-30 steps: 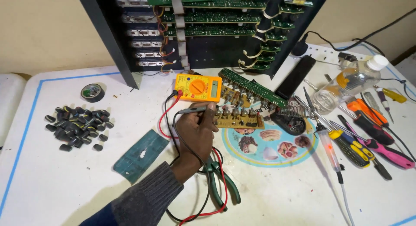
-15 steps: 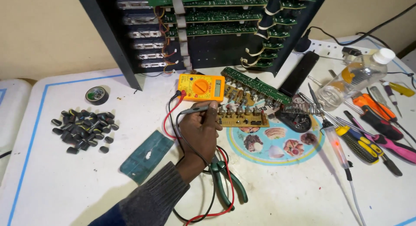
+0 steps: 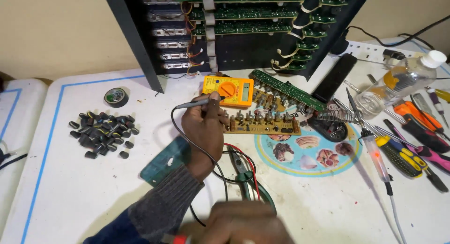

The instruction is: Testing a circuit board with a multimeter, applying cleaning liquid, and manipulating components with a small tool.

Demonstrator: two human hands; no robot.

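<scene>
since the earlier frame the view sits a bit closer and lower, and a second hand has come up into the bottom edge; the probe hand has barely shifted.

largest first: white table with a blue border line, black rack of green circuit boards standing at the back. yellow meter lies flat just in front of the rack, dial up. tan circuit board with a row of knob shafts lies just right of the left hand, partly on a round picture mat.

left hand is fingers pinched narrow around a black probe, tip pointing right toward the meter's lower left corner; can't tell if the tip touches anything. its black lead loops down under the wrist. right hand is at the bottom edge, blurred; something red shows at it but i can't tell the grip.

green-handled pliers and a red lead lie between the two hands. pile of black knobs well left, tape roll above it. screwdrivers and a clear bottle far right.

my read for doing this well: keep the probe grip low near the tip, rest the heel of the hand on the table, land on one joint only, keep leads clear of the pliers, and keep the meter face in view.
</scene>
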